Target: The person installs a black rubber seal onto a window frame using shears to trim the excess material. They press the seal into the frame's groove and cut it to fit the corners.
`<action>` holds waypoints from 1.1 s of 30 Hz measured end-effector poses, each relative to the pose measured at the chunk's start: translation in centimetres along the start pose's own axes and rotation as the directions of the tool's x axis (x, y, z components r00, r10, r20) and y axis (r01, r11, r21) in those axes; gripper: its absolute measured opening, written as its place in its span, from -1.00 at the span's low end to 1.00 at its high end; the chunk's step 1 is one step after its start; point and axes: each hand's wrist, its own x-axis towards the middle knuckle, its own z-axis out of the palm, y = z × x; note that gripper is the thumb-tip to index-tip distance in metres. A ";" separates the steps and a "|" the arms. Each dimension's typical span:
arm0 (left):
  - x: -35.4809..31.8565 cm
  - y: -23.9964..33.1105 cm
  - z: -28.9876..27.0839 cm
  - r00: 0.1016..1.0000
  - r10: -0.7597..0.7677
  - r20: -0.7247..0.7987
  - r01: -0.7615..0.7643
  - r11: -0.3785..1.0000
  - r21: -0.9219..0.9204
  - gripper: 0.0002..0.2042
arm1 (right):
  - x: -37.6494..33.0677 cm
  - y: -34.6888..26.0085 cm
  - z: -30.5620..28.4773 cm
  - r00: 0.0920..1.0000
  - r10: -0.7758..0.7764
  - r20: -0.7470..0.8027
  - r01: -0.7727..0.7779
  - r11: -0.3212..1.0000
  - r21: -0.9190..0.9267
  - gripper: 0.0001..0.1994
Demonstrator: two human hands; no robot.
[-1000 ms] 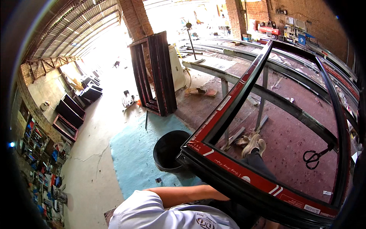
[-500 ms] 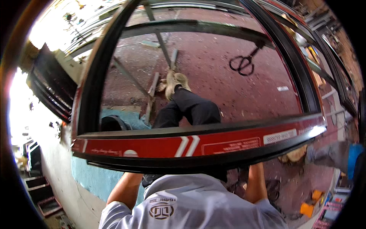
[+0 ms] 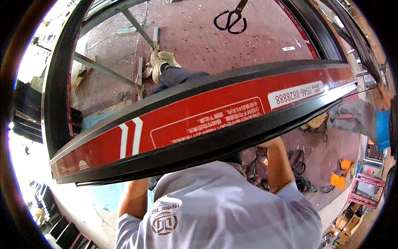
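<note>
Spanning the view at chest height, the black frame (image 3: 199, 120) with its red strip hides both hands; forearms rise behind its lower rail, grip cannot be told; a co-worker's gloved hand (image 3: 352, 118) meets its right end; scissors (image 3: 230, 17) lie on the floor (image 3: 265, 37).

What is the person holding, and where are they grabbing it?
A big black window frame with red film on it. Both forearms reach up under its near bottom rail, so the hold seems to be there, but the hands are hidden behind the rail.
</note>
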 end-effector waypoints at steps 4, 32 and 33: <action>-0.5 0.9 0.2 1.000 -0.011 0.004 0.011 1.000 -0.001 -0.62 | 1.4 -6.8 -2.6 1.000 0.006 -0.012 -0.004 0.987 0.158 -0.48; -0.4 0.7 4.3 0.962 0.167 0.217 -0.209 0.960 0.187 -0.83 | 1.7 -0.7 1.5 0.995 0.079 -0.062 -0.092 0.964 -0.250 -0.55; -0.4 2.9 4.0 0.990 0.108 0.089 -0.099 0.990 -0.098 -0.84 | 2.1 -0.5 1.2 0.997 0.050 -0.056 -0.064 0.954 -0.292 -0.56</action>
